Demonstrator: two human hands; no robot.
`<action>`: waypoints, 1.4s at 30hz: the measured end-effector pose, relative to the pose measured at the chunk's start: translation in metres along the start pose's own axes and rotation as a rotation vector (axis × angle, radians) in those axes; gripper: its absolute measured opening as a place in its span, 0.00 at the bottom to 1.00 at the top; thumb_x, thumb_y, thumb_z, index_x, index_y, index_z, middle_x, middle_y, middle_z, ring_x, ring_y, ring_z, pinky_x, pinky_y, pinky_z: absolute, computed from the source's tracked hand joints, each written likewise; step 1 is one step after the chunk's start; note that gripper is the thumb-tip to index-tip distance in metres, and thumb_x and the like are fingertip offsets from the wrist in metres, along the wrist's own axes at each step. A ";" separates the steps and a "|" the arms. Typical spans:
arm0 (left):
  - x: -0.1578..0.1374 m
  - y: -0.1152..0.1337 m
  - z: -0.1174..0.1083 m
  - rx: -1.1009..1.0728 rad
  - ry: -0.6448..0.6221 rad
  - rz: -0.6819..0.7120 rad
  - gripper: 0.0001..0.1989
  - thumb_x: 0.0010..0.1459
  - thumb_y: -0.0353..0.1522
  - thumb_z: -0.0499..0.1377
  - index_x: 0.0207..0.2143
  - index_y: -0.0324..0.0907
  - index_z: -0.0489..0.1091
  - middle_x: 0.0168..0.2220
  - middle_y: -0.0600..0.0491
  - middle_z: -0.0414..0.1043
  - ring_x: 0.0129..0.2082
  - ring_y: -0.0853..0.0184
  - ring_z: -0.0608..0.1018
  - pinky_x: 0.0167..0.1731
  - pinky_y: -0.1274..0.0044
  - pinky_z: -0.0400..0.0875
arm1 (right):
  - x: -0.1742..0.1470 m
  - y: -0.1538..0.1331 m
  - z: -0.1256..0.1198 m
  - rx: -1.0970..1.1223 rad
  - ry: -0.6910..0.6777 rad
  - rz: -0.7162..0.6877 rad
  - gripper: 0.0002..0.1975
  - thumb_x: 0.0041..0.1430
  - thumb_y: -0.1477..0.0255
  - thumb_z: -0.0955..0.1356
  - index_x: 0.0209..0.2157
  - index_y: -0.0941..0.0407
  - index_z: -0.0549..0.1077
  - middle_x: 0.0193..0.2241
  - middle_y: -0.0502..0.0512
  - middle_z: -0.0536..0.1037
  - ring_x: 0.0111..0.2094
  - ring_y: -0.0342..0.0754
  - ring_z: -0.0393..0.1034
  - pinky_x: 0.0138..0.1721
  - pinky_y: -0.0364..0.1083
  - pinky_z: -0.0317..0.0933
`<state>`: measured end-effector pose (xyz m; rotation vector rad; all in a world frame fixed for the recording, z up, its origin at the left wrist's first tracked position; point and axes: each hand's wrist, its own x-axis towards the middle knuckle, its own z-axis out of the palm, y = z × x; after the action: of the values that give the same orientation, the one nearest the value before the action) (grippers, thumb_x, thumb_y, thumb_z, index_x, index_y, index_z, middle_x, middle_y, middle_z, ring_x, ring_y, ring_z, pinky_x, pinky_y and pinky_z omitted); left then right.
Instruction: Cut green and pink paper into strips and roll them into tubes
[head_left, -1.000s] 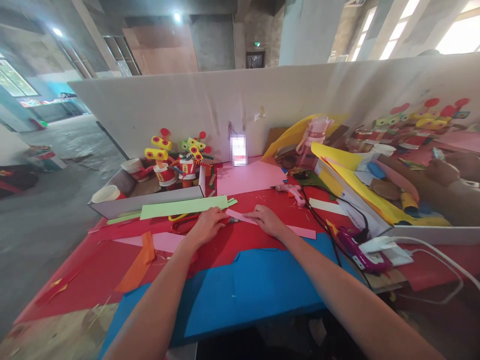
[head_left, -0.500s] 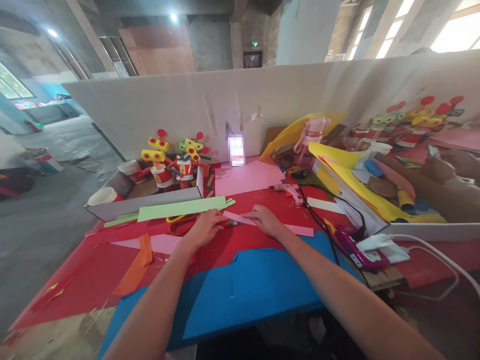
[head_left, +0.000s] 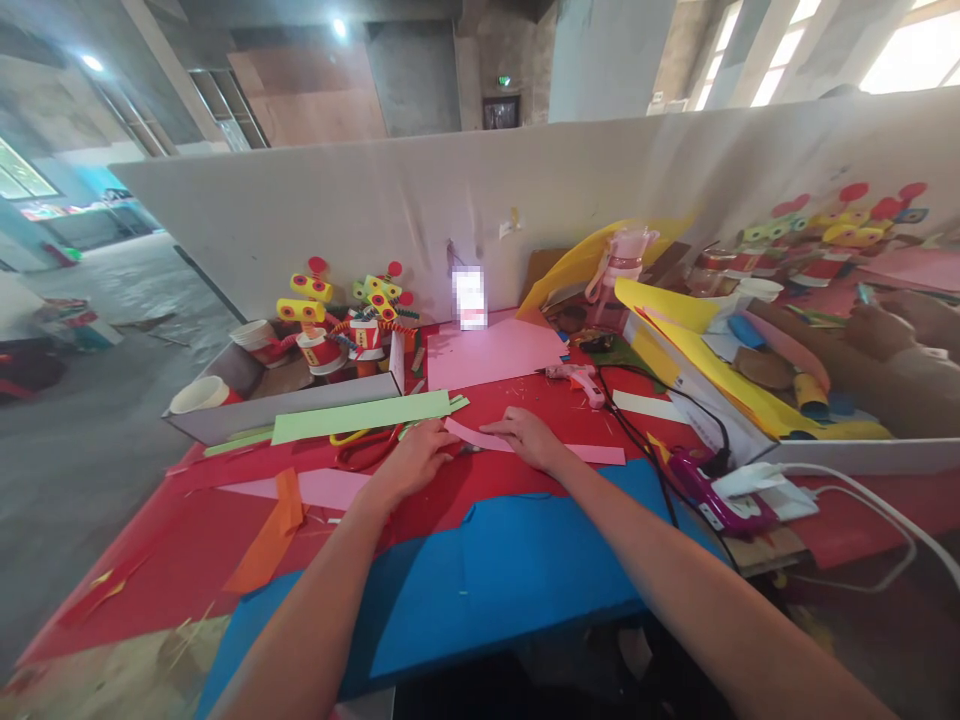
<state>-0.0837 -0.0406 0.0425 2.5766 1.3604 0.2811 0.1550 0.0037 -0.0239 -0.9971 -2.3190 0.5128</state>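
A narrow pink paper strip [head_left: 592,454] lies across the red work surface between my hands, its left part bent up slightly. My right hand [head_left: 531,440] grips its middle, fingers on top and thumb out of sight. At the strip's left end, my left hand [head_left: 417,456] is closed, fingertips at the paper; the exact hold is partly hidden. Scissors with red and yellow handles [head_left: 352,442] rest beside and partly behind my left hand. Just beyond them lies a light green paper strip [head_left: 360,416].
A pink hot glue gun [head_left: 576,380] with a black cable lies to the right, near a purple power strip [head_left: 724,492]. Pink sheets [head_left: 495,352] are at the back. A box [head_left: 300,412] holds paper-cup figures. At far right is another person's hand [head_left: 889,325].
The pink strip's left part is bent a little more between my hands. Both hands stay nearly in place, and the view has shifted slightly.
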 end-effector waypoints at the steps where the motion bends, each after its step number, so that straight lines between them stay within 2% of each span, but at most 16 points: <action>1: 0.001 -0.001 0.001 0.002 0.002 0.003 0.16 0.56 0.23 0.55 0.43 0.45 0.76 0.39 0.48 0.69 0.41 0.62 0.71 0.42 0.72 0.66 | 0.000 -0.001 -0.001 0.015 0.002 0.005 0.15 0.66 0.73 0.62 0.49 0.52 0.76 0.29 0.54 0.68 0.34 0.45 0.63 0.35 0.42 0.55; 6: 0.004 -0.006 0.007 0.033 0.039 -0.028 0.15 0.56 0.24 0.56 0.44 0.44 0.75 0.38 0.48 0.69 0.40 0.62 0.71 0.41 0.72 0.66 | 0.007 -0.010 0.005 -0.024 0.028 0.078 0.14 0.65 0.68 0.64 0.49 0.53 0.76 0.34 0.56 0.73 0.36 0.45 0.66 0.38 0.43 0.56; 10: 0.003 -0.014 0.010 0.067 0.098 -0.088 0.16 0.56 0.24 0.56 0.46 0.44 0.74 0.40 0.48 0.69 0.41 0.61 0.71 0.42 0.70 0.65 | 0.023 -0.021 0.017 -0.139 0.127 0.263 0.13 0.63 0.72 0.65 0.48 0.53 0.75 0.38 0.58 0.75 0.41 0.49 0.67 0.42 0.46 0.57; 12: 0.002 -0.016 0.010 0.066 0.106 -0.095 0.17 0.56 0.24 0.55 0.46 0.45 0.74 0.39 0.48 0.69 0.41 0.62 0.70 0.42 0.71 0.65 | 0.029 -0.022 0.015 -0.115 0.140 0.300 0.13 0.64 0.73 0.64 0.48 0.54 0.76 0.40 0.59 0.77 0.42 0.49 0.67 0.44 0.46 0.57; 14: 0.000 -0.018 0.009 0.067 0.101 -0.095 0.17 0.56 0.23 0.55 0.45 0.45 0.74 0.39 0.48 0.69 0.40 0.62 0.70 0.41 0.71 0.65 | 0.030 -0.018 0.005 -0.043 0.091 0.224 0.14 0.65 0.74 0.62 0.46 0.54 0.76 0.41 0.58 0.78 0.42 0.48 0.68 0.44 0.45 0.58; 16: 0.000 -0.019 0.008 0.078 0.093 -0.085 0.16 0.57 0.24 0.54 0.45 0.45 0.75 0.38 0.48 0.69 0.39 0.62 0.70 0.40 0.71 0.65 | 0.025 -0.011 -0.008 0.006 0.011 0.071 0.14 0.66 0.74 0.62 0.46 0.54 0.77 0.41 0.57 0.78 0.42 0.47 0.68 0.44 0.45 0.58; 18: 0.000 -0.020 0.009 0.086 0.089 -0.075 0.16 0.57 0.25 0.54 0.45 0.45 0.75 0.39 0.48 0.69 0.39 0.62 0.70 0.40 0.71 0.65 | 0.016 -0.003 -0.019 -0.033 -0.055 -0.043 0.14 0.66 0.73 0.62 0.48 0.53 0.76 0.37 0.57 0.76 0.39 0.47 0.66 0.42 0.44 0.57; 20: 0.000 -0.021 0.010 0.086 0.084 -0.075 0.15 0.58 0.26 0.54 0.45 0.45 0.74 0.39 0.47 0.69 0.40 0.61 0.70 0.40 0.71 0.65 | 0.006 0.003 -0.023 -0.074 -0.085 -0.084 0.16 0.66 0.72 0.62 0.51 0.52 0.75 0.33 0.57 0.73 0.36 0.46 0.64 0.39 0.43 0.57; 26: 0.002 -0.023 0.014 0.084 0.092 -0.070 0.15 0.59 0.27 0.53 0.45 0.46 0.74 0.39 0.48 0.69 0.41 0.61 0.70 0.41 0.70 0.64 | -0.005 0.009 -0.012 -0.113 -0.051 -0.081 0.16 0.67 0.71 0.60 0.51 0.50 0.74 0.31 0.54 0.67 0.33 0.45 0.61 0.36 0.43 0.54; 37: 0.000 -0.021 0.007 0.059 0.061 -0.076 0.16 0.60 0.27 0.52 0.47 0.44 0.74 0.39 0.47 0.68 0.40 0.61 0.70 0.38 0.72 0.65 | -0.004 0.009 -0.011 -0.106 -0.043 -0.061 0.17 0.66 0.75 0.61 0.50 0.49 0.75 0.32 0.54 0.68 0.34 0.45 0.61 0.36 0.44 0.53; 42: -0.001 -0.020 0.006 0.040 0.022 -0.081 0.17 0.58 0.26 0.53 0.48 0.44 0.74 0.39 0.47 0.69 0.40 0.62 0.71 0.40 0.72 0.65 | -0.004 0.010 -0.010 -0.105 -0.053 -0.054 0.17 0.66 0.74 0.61 0.51 0.49 0.75 0.32 0.54 0.67 0.34 0.45 0.60 0.37 0.44 0.53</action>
<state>-0.0979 -0.0310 0.0314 2.5502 1.4885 0.2720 0.1689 0.0087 -0.0223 -0.9773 -2.4349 0.4037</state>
